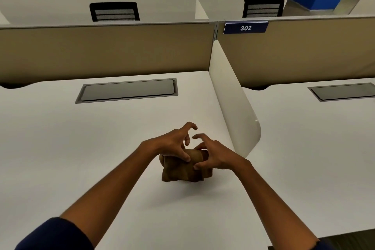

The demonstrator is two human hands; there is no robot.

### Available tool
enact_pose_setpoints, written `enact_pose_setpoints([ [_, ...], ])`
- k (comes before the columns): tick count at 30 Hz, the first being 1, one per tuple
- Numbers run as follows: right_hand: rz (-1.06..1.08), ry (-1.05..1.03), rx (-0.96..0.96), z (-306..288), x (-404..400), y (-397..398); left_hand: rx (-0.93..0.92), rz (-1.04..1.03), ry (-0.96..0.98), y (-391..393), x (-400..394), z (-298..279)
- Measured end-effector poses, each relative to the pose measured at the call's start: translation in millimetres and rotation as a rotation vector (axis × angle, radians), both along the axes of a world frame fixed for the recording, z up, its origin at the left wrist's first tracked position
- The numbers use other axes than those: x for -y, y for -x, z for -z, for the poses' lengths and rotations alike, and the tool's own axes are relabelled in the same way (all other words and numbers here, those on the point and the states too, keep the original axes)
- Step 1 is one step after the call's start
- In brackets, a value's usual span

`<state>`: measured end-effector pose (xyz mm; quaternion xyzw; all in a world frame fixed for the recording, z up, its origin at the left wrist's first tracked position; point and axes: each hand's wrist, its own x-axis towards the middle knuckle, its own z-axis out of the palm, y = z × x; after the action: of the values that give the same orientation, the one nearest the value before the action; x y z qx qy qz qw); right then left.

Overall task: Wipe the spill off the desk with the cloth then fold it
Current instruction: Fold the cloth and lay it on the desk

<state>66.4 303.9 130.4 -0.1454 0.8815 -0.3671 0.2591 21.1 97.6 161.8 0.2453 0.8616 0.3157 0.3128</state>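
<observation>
White worktop [81, 148] fills most of the frame; no spill visible on it from here, so wiping looks done and the fold is prob the step in hand. Divider [229, 95] runs up centre-right, grey cable hatch [127, 90] upper centre.

Cloth [182, 170] sits just right of centre, lower middle, bunched into a brown lump: top edge lifted in both hands, bottom edge resting on the worktop.

Left hand [172, 144]: thumb presses on the cloth's top, other fingers [189, 126] spread and curled clear above it. Right hand [215, 154]: thumb and a lower finger pinch the cloth's right top edge, rest spread loose.

Handling, my guess: light, soft, floppy fabric w/ no stiffness, poss damp. It sags wherever unsupported. Best hold is at corners/edges, one per hand, pulled taut so layers line up before creasing.
</observation>
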Motion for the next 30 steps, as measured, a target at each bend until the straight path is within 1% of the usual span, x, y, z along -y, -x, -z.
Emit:
enact_pose_setpoints([
  [4, -0.028, 0.026, 0.026, 12, 13, 23, -0.042, 0.010, -0.005, 17, 6, 0],
  [7, 0.012, 0.081, 0.078, 21, 23, 39, -0.070, -0.002, -0.023, 32, 10, 1],
  [10, 0.160, 0.177, 0.152, 30, 27, 55, -0.173, -0.093, -0.044, 47, 12, -1],
  [13, 0.320, 0.244, 0.194, 40, 27, 73, -0.283, -0.288, -0.112, 66, 15, 1],
  [15, 0.427, 0.294, 0.240, 43, 26, 87, -0.309, -0.423, -0.159, 82, 18, 6],
  [18, 0.613, 0.430, 0.309, 43, 23, 112, -0.333, -0.506, -0.173, 103, 23, 17],
  [21, 0.808, 0.572, 0.335, 43, 21, 146, -0.367, -0.524, -0.139, 120, 26, 31],
  [23, 0.896, 0.638, 0.324, 43, 21, 172, -0.412, -0.529, -0.090, 129, 27, 41],
  [26, 0.982, 0.694, 0.310, 42, 22, 213, -0.476, -0.528, 0.046, 147, 25, 51],
  [30, 1.033, 0.728, 0.287, 42, 22, 265, -0.542, -0.474, 0.185, 173, 22, 57],
])
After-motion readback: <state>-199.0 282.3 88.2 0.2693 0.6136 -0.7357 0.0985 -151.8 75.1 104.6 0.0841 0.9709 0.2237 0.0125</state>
